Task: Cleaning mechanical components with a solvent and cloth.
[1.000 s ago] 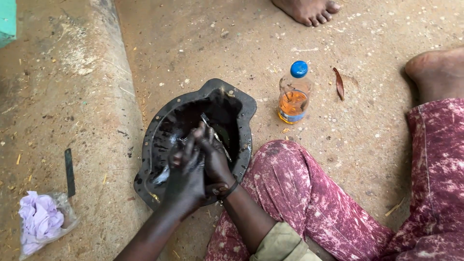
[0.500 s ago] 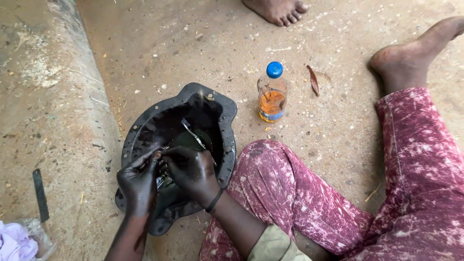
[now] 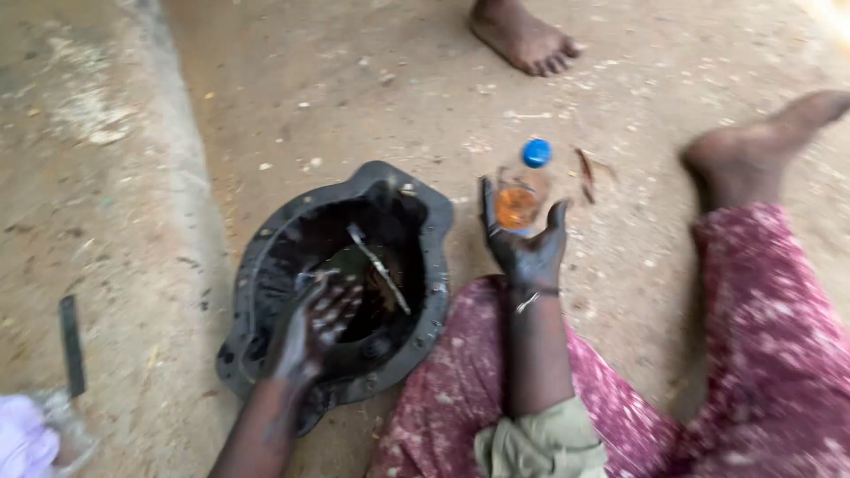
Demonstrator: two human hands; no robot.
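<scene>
Right hand [image 3: 524, 243] is stretched out ahead of the knee, palm turned up and toward the camera, fingers and thumb spread in a cup shape around the lower part of a small plastic bottle [image 3: 522, 190]. It's blurry there, so I honestly can't tell whether the fingers have closed on the bottle or are just at it. The hand is black with grease, and there's a thin band at the wrist. The forearm runs straight back toward the body to a rolled-up olive sleeve [image 3: 540, 443].

The bottle stands upright on the dirt floor [image 3: 292, 80], has a blue cap and orange liquid in the bottom half, just right of the pan.

Left hand [image 3: 320, 323] is down inside a big black metal pan [image 3: 416, 208], fingers loosely spread and flat on the oily bottom, not gripping anything I can make out. The arm comes in from the bottom edge of the view. A thin metal rod [image 3: 379, 265] lies slanted in the pan just right of those fingers.

Further out: legs in speckled maroon trousers [image 3: 761, 354], a bare foot [image 3: 753, 159] off to the right, and another person's bare foot [image 3: 522, 37] at the top. A dark flat blade [image 3: 71, 345] and a pale purple rag [image 3: 22, 443] sit at the bottom left.
</scene>
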